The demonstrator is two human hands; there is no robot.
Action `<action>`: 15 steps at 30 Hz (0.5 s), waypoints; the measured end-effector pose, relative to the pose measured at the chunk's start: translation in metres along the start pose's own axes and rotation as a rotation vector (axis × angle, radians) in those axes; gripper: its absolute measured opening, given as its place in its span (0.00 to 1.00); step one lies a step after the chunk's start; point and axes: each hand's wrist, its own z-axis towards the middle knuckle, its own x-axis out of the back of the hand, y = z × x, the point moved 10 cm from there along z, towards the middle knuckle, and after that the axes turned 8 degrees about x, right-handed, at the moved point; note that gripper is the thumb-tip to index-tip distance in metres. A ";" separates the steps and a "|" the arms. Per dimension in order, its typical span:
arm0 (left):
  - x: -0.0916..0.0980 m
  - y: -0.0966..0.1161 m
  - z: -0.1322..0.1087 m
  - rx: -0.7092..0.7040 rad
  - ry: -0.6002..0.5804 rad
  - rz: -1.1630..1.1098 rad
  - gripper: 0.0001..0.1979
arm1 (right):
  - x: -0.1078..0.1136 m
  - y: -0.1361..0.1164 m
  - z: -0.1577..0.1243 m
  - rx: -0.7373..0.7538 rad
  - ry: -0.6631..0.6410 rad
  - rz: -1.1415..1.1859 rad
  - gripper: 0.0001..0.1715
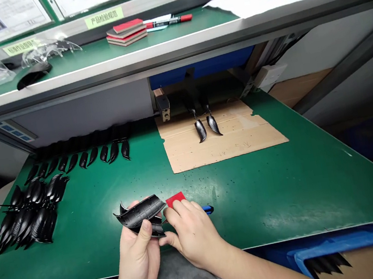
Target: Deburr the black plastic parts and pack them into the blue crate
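My left hand (138, 251) is closed around glossy black curved plastic pieces (143, 212), their ribbed hollow side facing up and the thumb pressed on the edge. My right hand (192, 233) is closed at the right end of these pieces. From behind its knuckles juts the blue and black end of a slim tool (208, 209), and a thin tip shows near the fingers; the middle is hidden by the hand. The right thumb touches the lower edge of the plastic. Just beyond the right fingers lies a red pad (175, 198), partly covered.
Black leaf-shaped parts (30, 216) are piled at left, with a row of similar parts (83, 159) behind. Two more (200, 130) lie on cardboard (226, 145) under a fixture. Overhead, a shelf (90, 70) holds red pads (127, 32) and a marker (171, 20). Blue bins (351, 243) flank me below.
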 end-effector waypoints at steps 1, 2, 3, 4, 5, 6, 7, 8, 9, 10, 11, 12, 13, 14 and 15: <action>0.000 0.001 0.000 -0.010 -0.004 0.001 0.25 | 0.000 0.000 0.000 -0.004 -0.010 -0.019 0.32; -0.001 0.002 0.000 -0.019 -0.008 0.004 0.26 | 0.000 -0.001 0.000 -0.005 -0.021 -0.034 0.31; -0.001 0.002 0.000 -0.029 -0.013 0.008 0.26 | 0.000 -0.002 0.000 -0.003 -0.032 -0.045 0.29; -0.002 0.003 0.000 -0.039 -0.014 0.014 0.26 | 0.000 -0.003 0.001 0.003 -0.041 -0.050 0.27; -0.001 0.004 0.000 -0.050 -0.012 0.021 0.27 | 0.000 -0.004 0.001 0.010 -0.047 -0.049 0.24; 0.000 0.005 -0.001 -0.060 -0.005 0.028 0.27 | 0.000 -0.005 0.001 0.017 -0.052 -0.045 0.22; 0.001 0.005 -0.001 -0.067 0.003 0.035 0.28 | -0.001 -0.005 0.001 0.023 -0.053 -0.039 0.20; 0.003 0.005 -0.001 -0.070 0.010 0.043 0.28 | -0.001 -0.006 0.001 0.031 -0.054 -0.032 0.19; 0.004 0.005 -0.002 -0.071 0.015 0.052 0.28 | -0.001 -0.006 0.001 0.040 -0.054 -0.024 0.18; 0.005 0.004 -0.002 -0.069 0.015 0.064 0.27 | -0.002 -0.006 0.001 0.047 -0.054 -0.015 0.18; 0.006 0.004 -0.002 -0.067 0.009 0.073 0.26 | -0.002 -0.006 0.001 0.053 -0.055 -0.005 0.18; 0.006 0.003 -0.002 -0.066 0.000 0.080 0.24 | -0.003 -0.006 0.000 0.058 -0.056 0.007 0.18; 0.006 0.002 -0.002 -0.064 -0.009 0.086 0.23 | -0.003 -0.006 0.000 0.061 -0.057 0.021 0.19; 0.006 0.002 -0.001 -0.066 -0.014 0.091 0.23 | -0.004 -0.006 0.000 0.062 -0.058 0.037 0.19; 0.006 0.002 -0.001 -0.070 -0.015 0.092 0.23 | -0.004 -0.007 0.000 0.064 -0.059 0.055 0.21</action>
